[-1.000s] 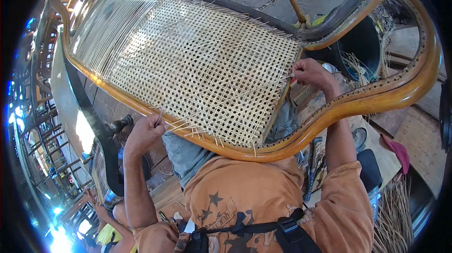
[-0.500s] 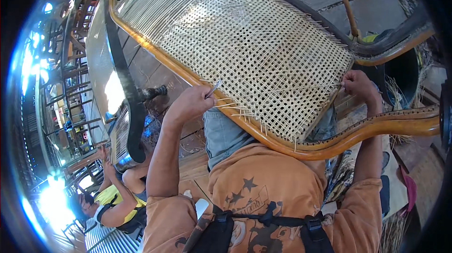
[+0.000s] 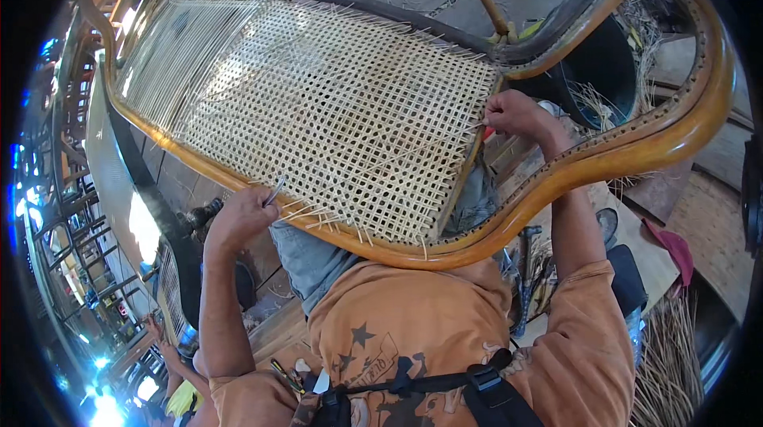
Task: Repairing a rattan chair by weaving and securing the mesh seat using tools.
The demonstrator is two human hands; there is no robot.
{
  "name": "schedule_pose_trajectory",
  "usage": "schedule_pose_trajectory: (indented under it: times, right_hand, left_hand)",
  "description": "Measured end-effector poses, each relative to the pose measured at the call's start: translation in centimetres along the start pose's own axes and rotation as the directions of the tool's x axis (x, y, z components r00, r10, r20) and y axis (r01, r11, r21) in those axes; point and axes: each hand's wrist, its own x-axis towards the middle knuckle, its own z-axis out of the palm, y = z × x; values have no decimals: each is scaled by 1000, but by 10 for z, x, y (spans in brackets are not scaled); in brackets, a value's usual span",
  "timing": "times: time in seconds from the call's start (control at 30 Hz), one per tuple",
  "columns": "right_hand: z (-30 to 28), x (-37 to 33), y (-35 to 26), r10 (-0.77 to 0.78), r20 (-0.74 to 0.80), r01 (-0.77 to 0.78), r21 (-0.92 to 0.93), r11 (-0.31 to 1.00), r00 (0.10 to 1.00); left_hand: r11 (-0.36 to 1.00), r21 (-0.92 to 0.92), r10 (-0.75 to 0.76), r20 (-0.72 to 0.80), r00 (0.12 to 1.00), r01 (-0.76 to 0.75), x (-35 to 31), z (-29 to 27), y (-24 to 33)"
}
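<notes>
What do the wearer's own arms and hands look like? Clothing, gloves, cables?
Left hand and right hand: bare, no gloves. Left forearm and right forearm: uncovered, with no watch, band or cable visible on either. Left sleeve and right sleeve: short, loose, orange-brown, matching the shirt, which has dark star prints.
</notes>
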Motion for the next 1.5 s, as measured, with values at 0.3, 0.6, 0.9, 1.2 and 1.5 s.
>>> schedule_pose_trajectory:
  times: [0.3, 0.6, 0.9, 1.2, 1.5]
  right_hand:
    - [-39, -39, -24, -565, -549, 296, -503, 812, 615]
    - [-14, -31, -32, -242, -84, 251, 131, 959, 967]
    - [-10, -31, -9, -63, -25, 64, 51, 997, 998]
    - [9, -36, -15, 46, -1, -45, 114, 992, 999]
    - [15, -29, -14, 83, -55, -79, 61, 995, 995]
  left_hand:
    - [942, -7, 336, 23, 941, -336, 65, 21, 139]
    - [828, 51, 556, -200, 807, -558, 131, 57, 219]
    - [881, 359, 292, 97, 952, -307, 122, 44, 200]
    - [771, 510, 301, 235, 924, -381, 113, 33, 228]
    - [628, 642, 358, 263, 896, -439, 126, 52, 257]
